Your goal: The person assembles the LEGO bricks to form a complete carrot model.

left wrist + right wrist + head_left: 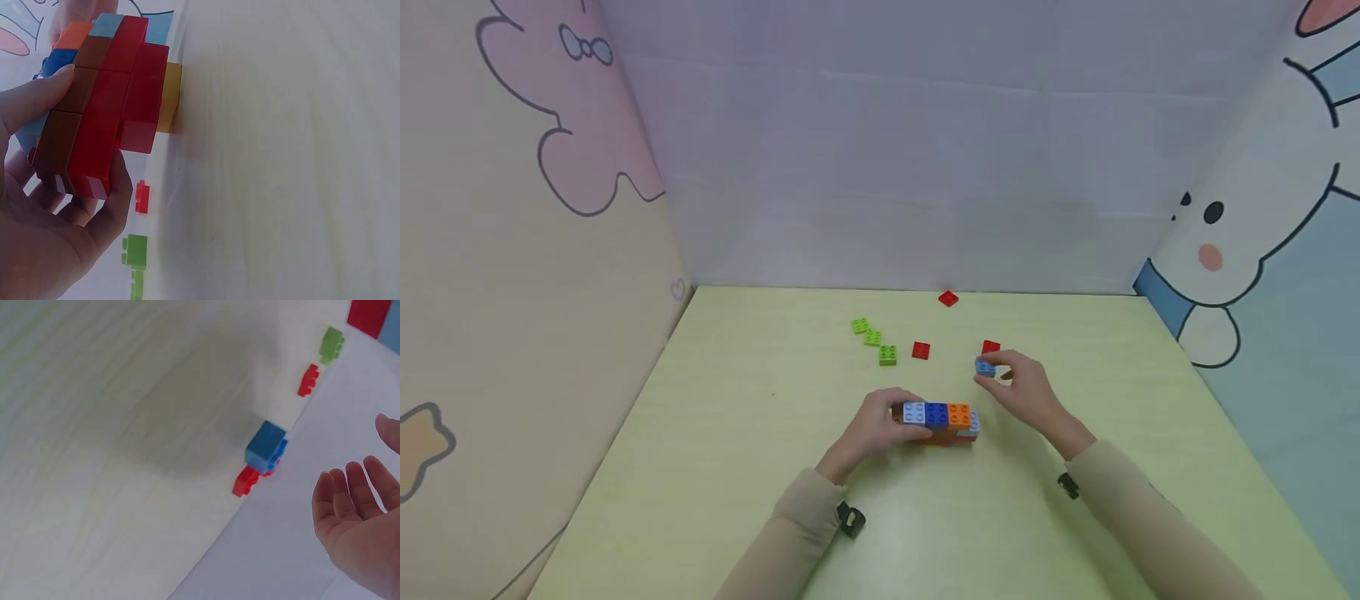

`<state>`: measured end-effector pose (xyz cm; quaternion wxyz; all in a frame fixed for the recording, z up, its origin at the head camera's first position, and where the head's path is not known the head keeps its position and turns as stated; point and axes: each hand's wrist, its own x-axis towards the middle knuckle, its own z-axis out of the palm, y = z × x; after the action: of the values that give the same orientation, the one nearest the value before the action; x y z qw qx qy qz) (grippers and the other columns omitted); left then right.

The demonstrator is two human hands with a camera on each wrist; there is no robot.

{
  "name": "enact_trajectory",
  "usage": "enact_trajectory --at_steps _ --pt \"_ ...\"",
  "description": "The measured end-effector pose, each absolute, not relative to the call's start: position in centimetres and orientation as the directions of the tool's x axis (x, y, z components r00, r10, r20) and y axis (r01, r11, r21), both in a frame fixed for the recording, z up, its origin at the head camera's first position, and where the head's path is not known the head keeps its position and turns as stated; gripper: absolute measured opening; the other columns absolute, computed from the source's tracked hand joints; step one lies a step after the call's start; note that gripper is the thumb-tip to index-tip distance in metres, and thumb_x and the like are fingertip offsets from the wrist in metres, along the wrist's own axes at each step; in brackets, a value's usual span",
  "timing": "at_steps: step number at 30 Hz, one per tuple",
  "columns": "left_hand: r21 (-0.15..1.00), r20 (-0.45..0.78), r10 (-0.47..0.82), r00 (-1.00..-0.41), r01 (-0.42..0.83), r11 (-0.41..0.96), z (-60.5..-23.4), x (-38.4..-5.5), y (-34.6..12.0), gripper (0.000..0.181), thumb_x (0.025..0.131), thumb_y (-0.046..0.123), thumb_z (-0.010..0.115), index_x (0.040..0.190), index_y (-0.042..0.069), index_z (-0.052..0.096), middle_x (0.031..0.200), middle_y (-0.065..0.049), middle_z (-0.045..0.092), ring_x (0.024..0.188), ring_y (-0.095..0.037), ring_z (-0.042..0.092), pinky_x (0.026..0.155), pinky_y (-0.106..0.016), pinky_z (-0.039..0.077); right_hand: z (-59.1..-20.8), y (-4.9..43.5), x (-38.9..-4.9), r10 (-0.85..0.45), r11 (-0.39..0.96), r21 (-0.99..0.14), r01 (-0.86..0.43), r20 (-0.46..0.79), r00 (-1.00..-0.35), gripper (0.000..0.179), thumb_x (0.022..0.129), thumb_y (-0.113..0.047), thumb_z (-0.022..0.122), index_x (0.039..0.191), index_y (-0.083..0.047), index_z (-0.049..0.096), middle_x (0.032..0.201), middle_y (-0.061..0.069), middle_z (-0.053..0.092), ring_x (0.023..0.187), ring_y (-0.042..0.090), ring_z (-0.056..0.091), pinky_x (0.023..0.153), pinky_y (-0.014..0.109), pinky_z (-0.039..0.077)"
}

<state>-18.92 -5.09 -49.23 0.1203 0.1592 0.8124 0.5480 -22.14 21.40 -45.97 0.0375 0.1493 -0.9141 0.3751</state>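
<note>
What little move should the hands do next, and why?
Maybe the right hand should pinch the loose blue brick: it looks open and near, but the right wrist view shows a gap. The left hand holds the stack.

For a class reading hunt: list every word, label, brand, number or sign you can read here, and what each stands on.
None can be read in any view.
Brick stack, blue brick, green bricks, red bricks: any marks on the studs are too small to read.
Black wrist devices: any label is too small to read.
Wall drawings: pictures only, no letters or numbers.
</note>
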Motion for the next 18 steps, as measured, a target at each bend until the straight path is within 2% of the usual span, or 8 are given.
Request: enact_trajectory --at_steps 4,9,18 --pt "0.928 -0.035 0.393 -0.919 0.116 0.353 -49.1 -18.9 -5.1 0.036 0.074 0.027 0.084 0.106 0.019 0.07 0.103 0.008 0.062 0.094 -0.017 0.056 0.081 -0.034 0.047 -47.1 22.3 -24.0 -0.253 0.766 -0.584 -0.268 0.109 -0.961 0.048 0.086 -0.018 0.072 0.127 0.002 0.056 0.126 0.019 0.056 0.114 0.036 0.052 0.088 0.049 0.046" --pt "0.923 -0.044 0.395 -0.917 0.114 0.369 -49.1 -19.0 -5.3 0.036 0.074 0.028 0.084 0.106 0.019 0.07 0.103 0.008 0.061 0.094 -0.017 0.055 0.08 -0.034 0.047 -48.5 22.3 -25.6 -0.273 0.807 -0.538 -0.245 0.028 -0.962 0.053 0.086 -0.015 0.072 0.132 0.003 0.052 0.131 0.021 0.052 0.122 0.038 0.045 0.099 0.052 0.035" --pt "0.923 -0.035 0.399 -0.916 0.123 0.365 -49.0 -19.0 -5.2 0.036 0.075 0.027 0.083 0.107 0.019 0.07 0.103 0.008 0.061 0.094 -0.017 0.055 0.082 -0.034 0.046 -49.5 21.8 -26.9 -0.283 0.842 -0.489 -0.23 -0.036 -0.958 0.05 0.089 -0.007 0.066 0.135 0.002 0.049 0.136 0.022 0.048 0.125 0.039 0.041 0.102 0.053 0.031"
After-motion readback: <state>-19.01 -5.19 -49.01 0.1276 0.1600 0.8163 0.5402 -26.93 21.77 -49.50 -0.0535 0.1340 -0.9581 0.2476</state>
